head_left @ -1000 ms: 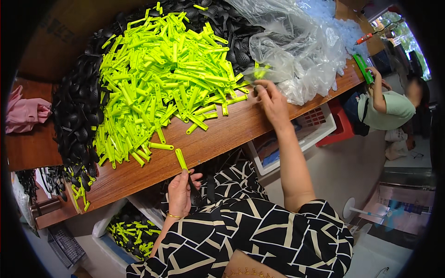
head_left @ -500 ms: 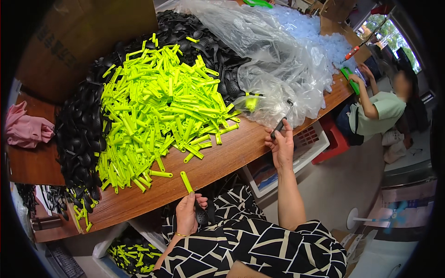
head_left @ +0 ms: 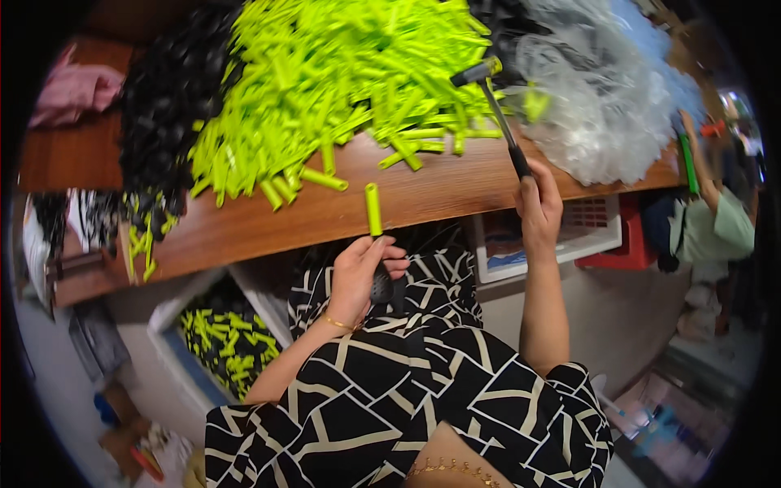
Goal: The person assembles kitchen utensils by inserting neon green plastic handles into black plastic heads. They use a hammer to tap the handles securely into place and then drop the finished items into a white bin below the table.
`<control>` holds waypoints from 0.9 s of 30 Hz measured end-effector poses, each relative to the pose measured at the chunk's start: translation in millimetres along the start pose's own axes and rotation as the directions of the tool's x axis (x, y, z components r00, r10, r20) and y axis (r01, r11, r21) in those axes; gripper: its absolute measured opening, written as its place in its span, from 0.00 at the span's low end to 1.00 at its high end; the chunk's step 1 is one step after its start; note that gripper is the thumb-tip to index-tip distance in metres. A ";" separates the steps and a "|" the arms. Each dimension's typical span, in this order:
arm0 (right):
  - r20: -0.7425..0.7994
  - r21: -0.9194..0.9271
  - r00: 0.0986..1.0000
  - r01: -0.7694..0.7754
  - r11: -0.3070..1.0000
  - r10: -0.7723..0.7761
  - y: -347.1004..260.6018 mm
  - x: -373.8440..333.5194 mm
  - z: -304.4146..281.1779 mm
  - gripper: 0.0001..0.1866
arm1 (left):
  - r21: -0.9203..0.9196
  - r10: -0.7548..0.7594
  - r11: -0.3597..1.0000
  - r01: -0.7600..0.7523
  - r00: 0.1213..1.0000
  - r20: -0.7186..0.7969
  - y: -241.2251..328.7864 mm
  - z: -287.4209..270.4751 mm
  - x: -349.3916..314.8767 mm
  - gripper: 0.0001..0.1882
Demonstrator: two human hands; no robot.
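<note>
My left hand (head_left: 358,272) is closed round a small slotted spoon, just off the table's front edge. Its lime-green handle (head_left: 373,208) points up and away, and its black perforated head (head_left: 381,286) hangs below my fingers. In my right hand (head_left: 540,207) is a small hammer (head_left: 499,114), gripped by its black handle. The hammer's metal shaft rises to a dark head with a yellowish end, held over the right edge of a big heap of lime-green handles (head_left: 325,81). Hammer and spoon are apart.
Black perforated pieces (head_left: 167,106) lie left of the heap on the wooden table (head_left: 268,232). Clear plastic sheeting (head_left: 594,106) covers the right side. A white crate (head_left: 606,237) and a bin of green-and-black pieces (head_left: 232,346) stand below. A co-worker (head_left: 716,228) is at far right.
My right hand has swung the hammer up, its head now high over the heap's right edge. My left hand still holds the spoon. The view has tilted downward.
</note>
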State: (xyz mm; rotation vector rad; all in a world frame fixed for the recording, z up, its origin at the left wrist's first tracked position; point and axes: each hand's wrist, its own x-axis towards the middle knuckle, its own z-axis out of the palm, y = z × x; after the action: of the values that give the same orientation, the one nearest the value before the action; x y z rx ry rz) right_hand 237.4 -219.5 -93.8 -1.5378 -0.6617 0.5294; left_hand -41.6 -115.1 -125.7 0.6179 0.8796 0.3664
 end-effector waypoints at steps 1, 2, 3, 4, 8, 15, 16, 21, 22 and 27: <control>0.085 -0.112 0.995 0.052 0.992 -0.042 1.7 -9.7 -0.7 0.15 | 0.013 0.002 1.000 -0.002 1.000 -0.006 -2.1 -1.5 2.7 0.15; 0.165 -0.239 0.964 0.244 0.940 -0.208 3.2 -20.5 4.0 0.17 | 0.010 0.019 1.000 -0.019 1.000 -0.008 -3.4 -2.7 2.6 0.15; 0.298 -0.291 0.932 0.297 0.910 -0.209 -1.1 -30.8 6.3 0.18 | -0.004 0.036 0.999 -0.036 0.999 -0.011 -7.2 -4.7 2.5 0.15; 0.412 -0.340 0.889 0.355 0.871 -0.201 -5.6 -40.2 5.7 0.19 | -0.011 0.047 0.999 -0.047 0.999 0.000 -10.2 -5.8 4.1 0.15; 0.530 -0.438 0.827 0.455 0.775 -0.186 -21.2 -55.4 4.2 0.20 | -0.013 0.046 0.999 -0.046 0.999 -0.006 -11.7 -6.4 5.7 0.14; 0.555 -0.518 0.826 0.437 0.736 -0.100 -16.5 -61.7 -3.8 0.20 | -0.001 0.045 0.999 -0.045 0.999 -0.012 -9.5 -6.7 2.8 0.12; 0.516 -0.508 0.847 0.422 0.751 -0.127 -19.5 -59.7 -3.2 0.20 | -0.012 0.045 0.999 -0.045 0.999 -0.015 -10.1 -7.7 1.9 0.12; 0.519 -0.444 0.829 0.470 0.763 -0.208 -15.3 -61.9 0.2 0.20 | -0.069 0.029 0.997 -0.028 1.000 0.010 -9.4 -8.5 6.0 0.10; 0.558 -0.520 0.820 0.464 0.717 -0.126 -14.6 -61.7 1.5 0.20 | -0.124 0.003 0.992 0.000 1.000 0.027 -9.2 -9.2 5.5 0.10; 0.369 -0.396 0.927 0.229 0.889 -0.074 0.2 -62.2 -2.5 0.19 | -0.424 -0.101 0.891 0.161 0.982 0.161 -0.1 -19.2 2.1 0.12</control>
State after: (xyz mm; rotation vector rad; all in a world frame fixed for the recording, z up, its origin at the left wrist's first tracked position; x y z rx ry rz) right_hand 194.0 -264.0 -97.4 -1.8032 -1.2321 0.5600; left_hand -55.8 -107.4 -136.3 0.1633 0.6740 0.3792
